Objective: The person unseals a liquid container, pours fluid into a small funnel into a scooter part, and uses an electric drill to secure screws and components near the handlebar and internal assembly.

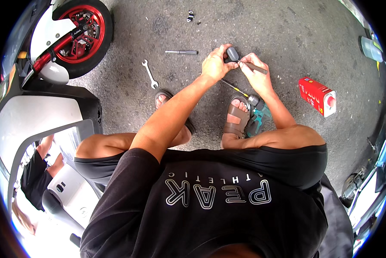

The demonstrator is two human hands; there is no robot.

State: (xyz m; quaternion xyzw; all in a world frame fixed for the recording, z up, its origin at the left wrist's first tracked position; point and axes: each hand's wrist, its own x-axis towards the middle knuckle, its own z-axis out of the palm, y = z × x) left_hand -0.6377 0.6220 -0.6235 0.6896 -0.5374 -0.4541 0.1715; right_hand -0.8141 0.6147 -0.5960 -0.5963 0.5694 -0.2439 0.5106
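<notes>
My left hand [215, 64] is closed around a small dark grey part with a rounded, smooth top [232, 53]. My right hand [257, 78] pinches a slim tool with a flat brownish-grey handle [256, 68], its thin end meeting the near right side of the part. What kind of part it is, and the exact tip of the tool, I cannot make out. Both hands are held together over the pavement, ahead of my right foot. Below them lies a teal and black power drill [257, 112] with a long bit, beside my right sandal [237, 117].
A screwdriver [182, 52] and an open-ended wrench [150, 74] lie on the asphalt to the left. Farther off is a small black metal piece [190, 16]. At right lies a red can [316, 96]. A scooter with a red-rimmed front wheel [83, 36] stands at left.
</notes>
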